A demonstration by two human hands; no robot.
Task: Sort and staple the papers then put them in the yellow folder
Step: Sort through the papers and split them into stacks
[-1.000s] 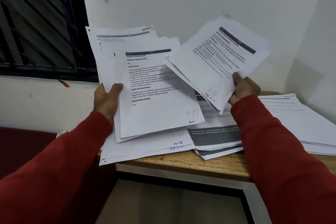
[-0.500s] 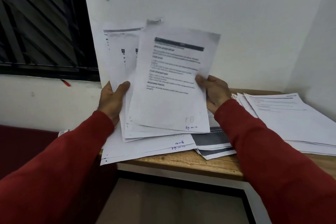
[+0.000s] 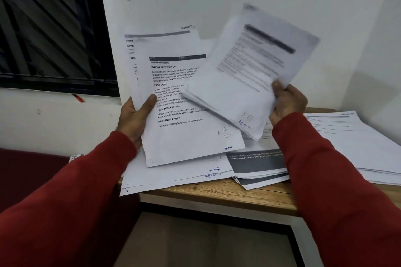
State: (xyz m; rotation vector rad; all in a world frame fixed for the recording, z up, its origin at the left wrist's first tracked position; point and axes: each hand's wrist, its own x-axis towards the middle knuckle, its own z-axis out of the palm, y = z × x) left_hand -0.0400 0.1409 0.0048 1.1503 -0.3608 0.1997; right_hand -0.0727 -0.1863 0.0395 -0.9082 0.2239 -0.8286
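Note:
My left hand (image 3: 136, 119) grips the left edge of a fanned stack of printed papers (image 3: 184, 128), thumb on the front sheet headed "Return Packaging" and marked "F 2". My right hand (image 3: 286, 102) pinches the right edge of a second, thinner bunch of sheets (image 3: 249, 76), tilted and blurred, overlapping the left stack's upper right. Both bunches are held upright above the wooden table (image 3: 227, 193). More loose papers (image 3: 173, 178) lie on the table under them. No stapler or yellow folder shows.
A pile of sheets with dark grey banners (image 3: 258, 165) lies at the table's middle, and another white paper pile (image 3: 351, 143) at the right by the wall corner. A dark barred window (image 3: 50, 26) is at the left. The floor (image 3: 206, 243) lies below the table edge.
The right hand has pulled its bunch of sheets off the left stack and swung it right and tilted. This uncovered the "Return Packaging" sheet. The left hand has held still.

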